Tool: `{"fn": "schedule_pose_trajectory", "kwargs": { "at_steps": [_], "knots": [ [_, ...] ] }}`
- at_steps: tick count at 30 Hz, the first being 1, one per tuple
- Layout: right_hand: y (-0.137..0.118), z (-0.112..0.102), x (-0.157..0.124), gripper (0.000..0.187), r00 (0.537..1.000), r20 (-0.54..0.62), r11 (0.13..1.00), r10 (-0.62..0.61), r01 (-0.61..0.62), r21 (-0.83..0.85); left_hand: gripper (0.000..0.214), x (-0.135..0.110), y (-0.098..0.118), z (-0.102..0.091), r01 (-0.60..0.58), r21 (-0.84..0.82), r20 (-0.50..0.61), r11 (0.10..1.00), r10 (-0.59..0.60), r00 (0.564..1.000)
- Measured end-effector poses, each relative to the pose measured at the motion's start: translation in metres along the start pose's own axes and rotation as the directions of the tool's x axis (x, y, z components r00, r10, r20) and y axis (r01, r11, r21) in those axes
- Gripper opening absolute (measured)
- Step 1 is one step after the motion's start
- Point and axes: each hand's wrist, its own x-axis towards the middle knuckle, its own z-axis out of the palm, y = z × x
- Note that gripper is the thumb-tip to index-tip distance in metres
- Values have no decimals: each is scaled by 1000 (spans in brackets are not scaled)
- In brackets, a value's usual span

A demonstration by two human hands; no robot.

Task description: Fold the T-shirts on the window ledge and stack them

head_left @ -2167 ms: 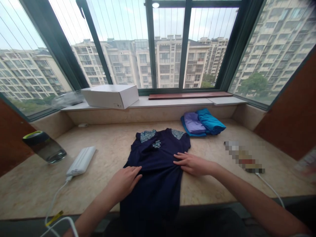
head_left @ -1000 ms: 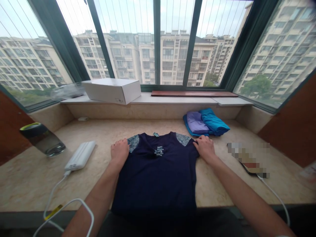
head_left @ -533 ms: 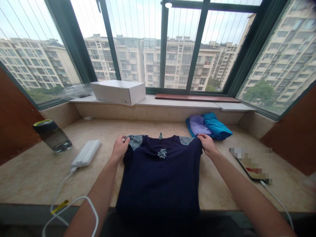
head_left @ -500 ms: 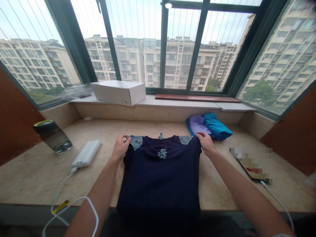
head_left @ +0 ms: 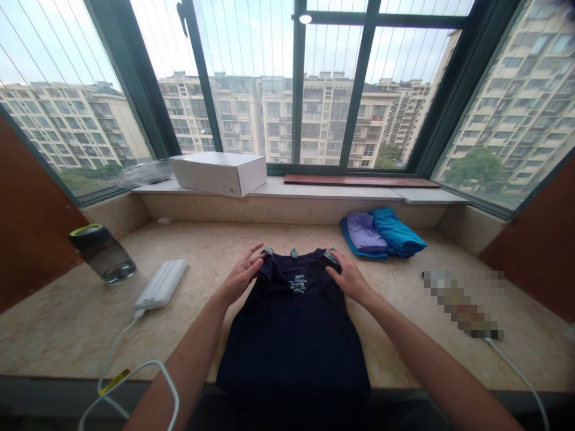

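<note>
A dark navy T-shirt (head_left: 294, 335) with patterned shoulder patches and a small light print lies front up before me, its lower end reaching over the near edge. Both shoulder parts are turned inward over the chest. My left hand (head_left: 242, 274) rests at the left shoulder fold, its fingers apart and touching the cloth. At the right shoulder fold, my right hand (head_left: 353, 276) touches the fabric with thumb and fingers spread.
Folded blue and purple clothes (head_left: 381, 233) lie beyond my right hand. A phone (head_left: 465, 305) with a cable is at the right. On the left are a white power bank (head_left: 162, 284) and a dark bottle (head_left: 103, 254). A white box (head_left: 218, 173) sits on the sill.
Both hands have moved inward, carrying the shirt's shoulders toward the neckline. The fingers have loosened from their pinch, and the shirt's top is narrower.
</note>
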Motion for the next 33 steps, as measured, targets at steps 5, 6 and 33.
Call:
{"fn": "schedule_pose_trajectory", "kwargs": {
  "at_steps": [5, 6, 33],
  "knots": [
    [-1, 13, -13, 49, 987, 155, 999, -45, 48, -12, 61, -2, -8, 23, -21, 223, 279, 975, -43, 959],
    [-2, 13, -14, 46, 981, 182, 997, -70, 73, -7, 59, 0, -11, 25, -48, 291, 252, 955, -28, 967],
    [-5, -39, 89, 26, 943, 108, 658, 316, -300, 691, 33, 44, 49, 8, -145, 152, -266, 978, 182, 947]
  ]
}}
